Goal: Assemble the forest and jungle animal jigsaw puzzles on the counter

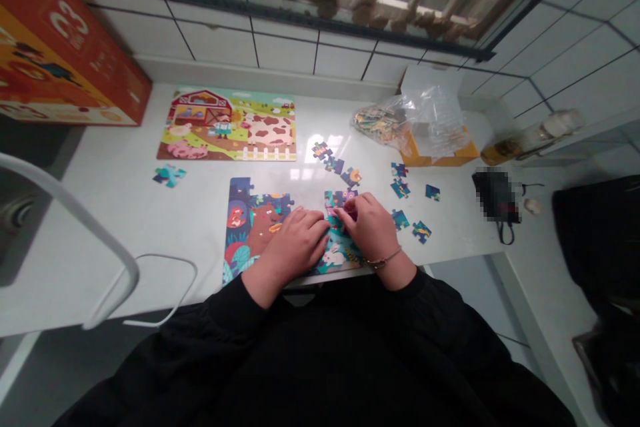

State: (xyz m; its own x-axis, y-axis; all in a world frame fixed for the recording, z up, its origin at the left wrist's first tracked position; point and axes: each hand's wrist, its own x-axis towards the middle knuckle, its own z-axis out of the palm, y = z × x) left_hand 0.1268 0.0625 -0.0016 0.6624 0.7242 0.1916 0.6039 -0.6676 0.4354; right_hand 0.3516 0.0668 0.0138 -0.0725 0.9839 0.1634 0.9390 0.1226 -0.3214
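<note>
A partly joined puzzle with a bear and a rabbit lies near the counter's front edge. My left hand rests on its middle, palm down, fingers bent and side by side; whether anything is under them is hidden. My right hand is over the puzzle's right part, thumb and fingertips pinched together at a dark reddish piece. Several loose pieces lie behind and to the right, among them an orange and blue one and a dark blue one.
Behind stands a finished farm puzzle. A blue piece lies at left, below a big orange box. A yellow box with plastic bags, a bottle and a black pouch are at right. A white curved arm crosses the left foreground.
</note>
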